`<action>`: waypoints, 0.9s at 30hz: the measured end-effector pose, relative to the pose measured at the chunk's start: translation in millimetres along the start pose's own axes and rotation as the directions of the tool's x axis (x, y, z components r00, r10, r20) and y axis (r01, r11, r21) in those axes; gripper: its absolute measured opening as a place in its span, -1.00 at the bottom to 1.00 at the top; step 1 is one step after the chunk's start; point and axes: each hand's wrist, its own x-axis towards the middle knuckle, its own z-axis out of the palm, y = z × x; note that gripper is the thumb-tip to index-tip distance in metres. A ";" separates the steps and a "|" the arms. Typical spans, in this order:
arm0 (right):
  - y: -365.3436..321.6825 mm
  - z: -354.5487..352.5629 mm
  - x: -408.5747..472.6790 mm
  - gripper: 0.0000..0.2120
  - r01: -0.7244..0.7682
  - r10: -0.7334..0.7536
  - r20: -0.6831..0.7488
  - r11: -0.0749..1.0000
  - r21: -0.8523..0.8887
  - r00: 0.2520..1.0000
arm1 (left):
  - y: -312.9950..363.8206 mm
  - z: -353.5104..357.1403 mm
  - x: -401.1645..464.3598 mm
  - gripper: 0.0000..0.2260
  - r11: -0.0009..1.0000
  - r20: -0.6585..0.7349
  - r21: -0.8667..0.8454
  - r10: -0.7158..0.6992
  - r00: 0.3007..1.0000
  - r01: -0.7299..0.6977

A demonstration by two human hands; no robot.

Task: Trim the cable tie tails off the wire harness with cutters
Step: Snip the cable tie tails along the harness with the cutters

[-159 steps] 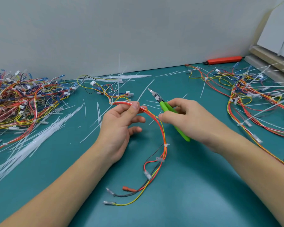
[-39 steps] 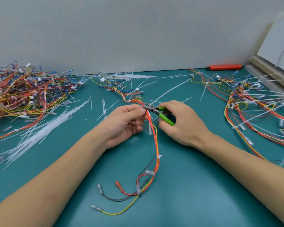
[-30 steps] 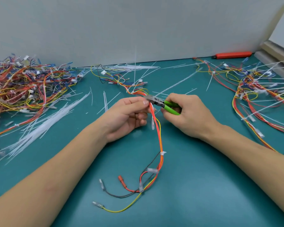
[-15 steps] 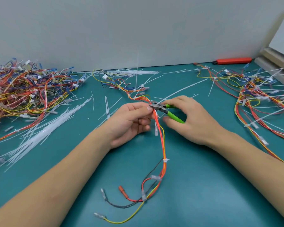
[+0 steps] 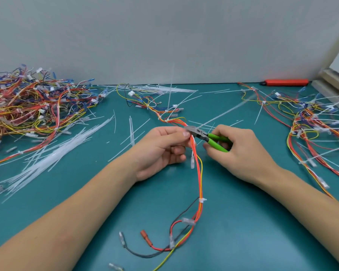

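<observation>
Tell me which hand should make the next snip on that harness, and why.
Right. The right hand already grips the green-handled cutters, whose head sits at the wire harness beside the left fingertips. The left hand pinches the bundle just there, so it is better left steadying it.

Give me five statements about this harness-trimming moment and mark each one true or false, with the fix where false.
1. The right hand holds cutters with green handles. True.
2. The left hand lies flat on the mat, away from the wires. False: it pinches the wire harness right by the cutter head.
3. A big tangled pile of harnesses lies at the far left. True.
4. The red-orange tool by the wall lies at the far left. False: it lies at the far right.
5. The loose white cut tails lie mostly right of the hands. False: the main heap lies to their left.
</observation>
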 end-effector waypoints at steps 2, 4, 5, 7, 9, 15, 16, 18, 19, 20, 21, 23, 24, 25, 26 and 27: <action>0.4 -1.9 -0.4 -0.84 -0.009 0.009 0.007 1.000 -0.004 1.000 | -0.3 0.5 -0.4 -0.87 1.000 0.005 -0.003 -0.003 1.000 0.003; 0.9 -3.6 -1.7 -0.87 -0.010 0.010 0.016 1.000 -0.022 1.000 | -1.1 1.5 -0.4 -0.88 1.000 -0.006 0.004 -0.001 1.000 0.001; 0.8 -3.9 -2.3 -0.88 -0.007 0.008 0.025 1.000 -0.026 1.000 | -1.7 2.0 -0.6 -0.89 1.000 -0.018 0.008 0.003 1.000 -0.003; -0.2 -3.3 -4.4 -0.89 0.014 -0.013 0.031 1.000 -0.027 0.999 | -4.9 2.5 -1.0 -0.90 1.000 -0.048 0.009 0.021 0.999 -0.020; -0.6 -2.5 -5.1 -0.88 0.036 -0.035 0.031 0.999 -0.013 0.999 | -7.0 3.1 -0.6 -0.91 0.999 -0.078 0.015 0.038 0.996 -0.037; -2.7 -5.3 -5.4 -0.72 0.028 -0.027 0.052 0.999 -0.021 0.998 | 1.0 7.6 0.1 -0.89 1.000 -0.078 0.024 -0.014 0.997 0.016; -2.4 -4.6 -5.1 -0.72 0.032 -0.031 0.051 0.999 -0.022 0.998 | 2.3 7.0 0.7 -0.88 0.999 -0.076 0.023 -0.025 0.997 0.027; -0.9 -4.4 -5.0 -0.72 0.033 -0.032 0.049 0.999 -0.017 0.998 | 1.3 8.0 0.3 -0.88 0.999 -0.082 0.023 -0.026 0.996 0.028; -0.6 -4.7 -5.6 -0.72 0.034 -0.034 0.044 0.999 -0.010 0.998 | -0.4 8.6 -1.2 -0.88 1.000 -0.090 0.024 -0.011 0.996 0.013; -0.3 -5.0 -6.2 -0.72 0.042 -0.041 0.037 0.999 -0.007 0.998 | -2.2 8.9 -1.9 -0.89 0.999 -0.100 0.035 0.012 0.995 -0.009; 0.5 -4.8 -6.3 -0.72 0.052 -0.051 0.034 0.999 -0.010 0.998 | -4.5 9.5 -2.3 -0.87 0.998 -0.117 0.052 0.037 0.992 -0.031; 2.4 -3.1 -5.5 -0.72 0.058 -0.057 0.032 0.998 -0.019 0.998 | -9.0 8.6 -2.8 -0.83 0.996 -0.149 0.068 0.063 0.987 -0.053; 2.3 -3.0 -5.5 -0.72 0.053 -0.053 0.029 0.998 -0.019 0.998 | -10.0 7.7 -3.0 -0.83 0.996 -0.145 0.063 0.067 0.987 -0.059; 1.6 -3.4 -5.8 -0.72 0.050 -0.049 0.024 0.999 -0.016 0.998 | -9.8 7.0 -2.6 -0.84 0.997 -0.129 0.056 0.067 0.989 -0.060; 0.9 -3.4 -6.1 -0.73 0.045 -0.045 0.024 0.999 -0.008 0.999 | -9.2 6.4 -2.5 -0.86 0.997 -0.114 0.051 0.062 0.991 -0.057; 0.6 -3.0 -6.0 -0.78 0.040 -0.040 0.027 0.999 0.011 0.999 | -8.6 5.9 -2.6 -0.87 0.997 -0.106 0.051 0.060 0.993 -0.055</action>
